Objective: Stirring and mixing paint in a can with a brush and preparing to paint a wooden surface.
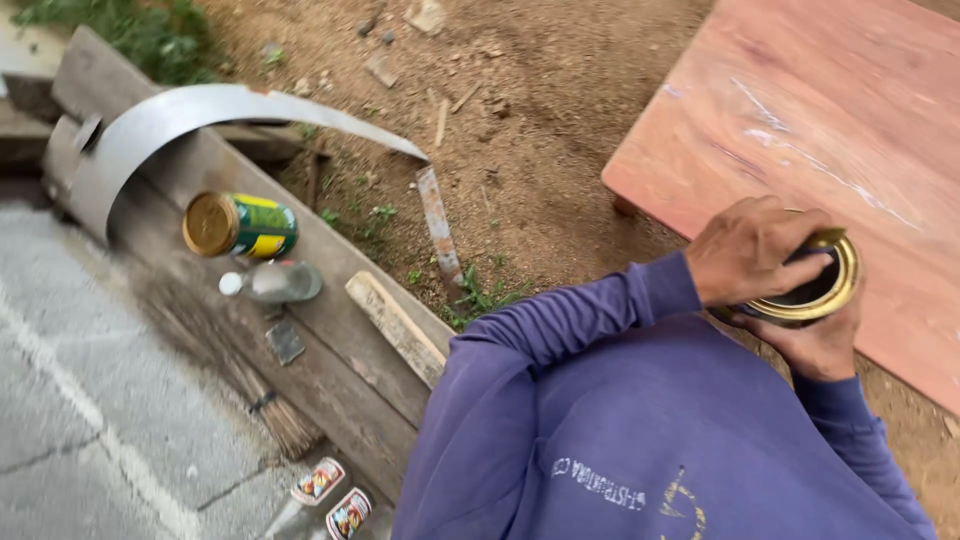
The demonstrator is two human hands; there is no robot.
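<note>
Gold-rimmed round tin [815,290] sits gripped between both hands beside the near edge of the reddish wooden board [830,130]. Left hand [755,250] clasps its top; right hand [815,345] cups it underneath.

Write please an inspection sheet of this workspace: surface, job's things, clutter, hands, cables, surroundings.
Surface: reddish wood board lying on bare soil.
Job's things: open round tin with a gold rim, held over the board's edge.
Clutter: on the plank, a green-yellow can on its side, a small grey bottle, a curved metal strip, a broom; two small packets on the concrete.
Hands: left hand on top of the tin, right hand under it.
Cables: nothing seen.
Surroundings: soil with stones, some grass, grey concrete at left.
</note>
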